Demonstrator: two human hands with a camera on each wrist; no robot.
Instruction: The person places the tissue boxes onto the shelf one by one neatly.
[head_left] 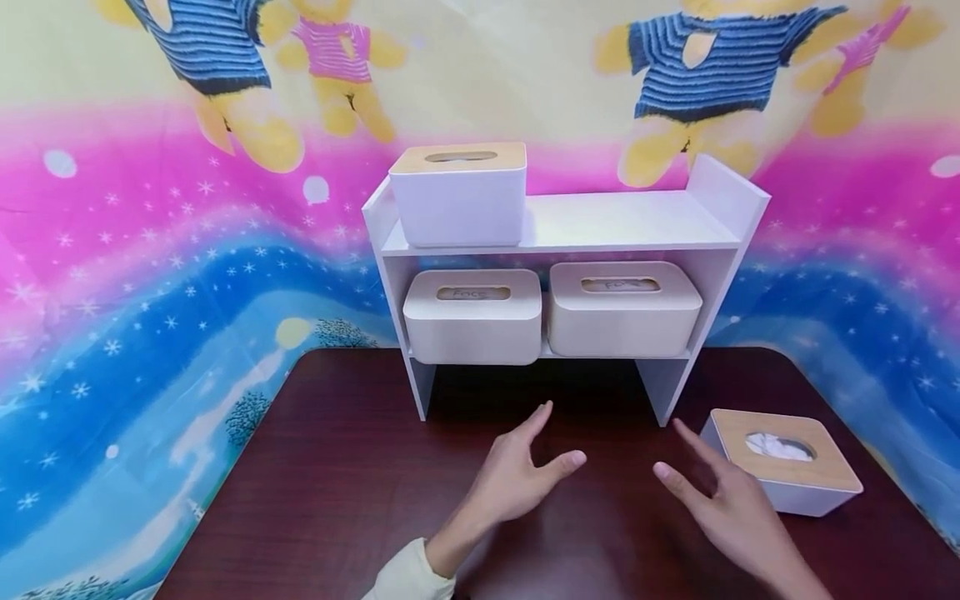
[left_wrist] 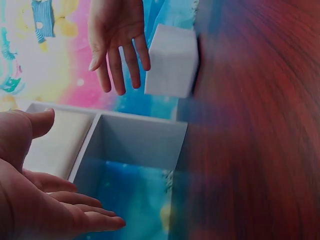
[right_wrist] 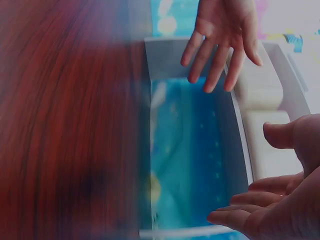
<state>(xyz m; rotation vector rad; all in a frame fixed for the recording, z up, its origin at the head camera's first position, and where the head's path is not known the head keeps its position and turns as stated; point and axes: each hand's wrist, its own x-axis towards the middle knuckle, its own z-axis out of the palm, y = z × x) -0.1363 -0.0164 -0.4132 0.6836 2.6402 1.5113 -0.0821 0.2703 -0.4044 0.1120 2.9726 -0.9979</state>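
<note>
My left hand hovers over the table before a white two-tier shelf, fingers extended, thumb apart, holding nothing. To its right, my right hand is likewise spread and holds nothing; the nearest thing to it is a tissue box with a wooden lid on the table. Two all-white tissue boxes, a left one and a right one, sit on the lower tier. Another wood-lidded tissue box stands at the left of the top tier. Both wrist views show the palms facing each other, apart.
The shelf stands on a dark red-brown wooden table, with an open space beneath its lower tier. Behind and at the sides hangs a colourful cloth printed with bears and snowflakes. The top tier has an upright panel at its right end.
</note>
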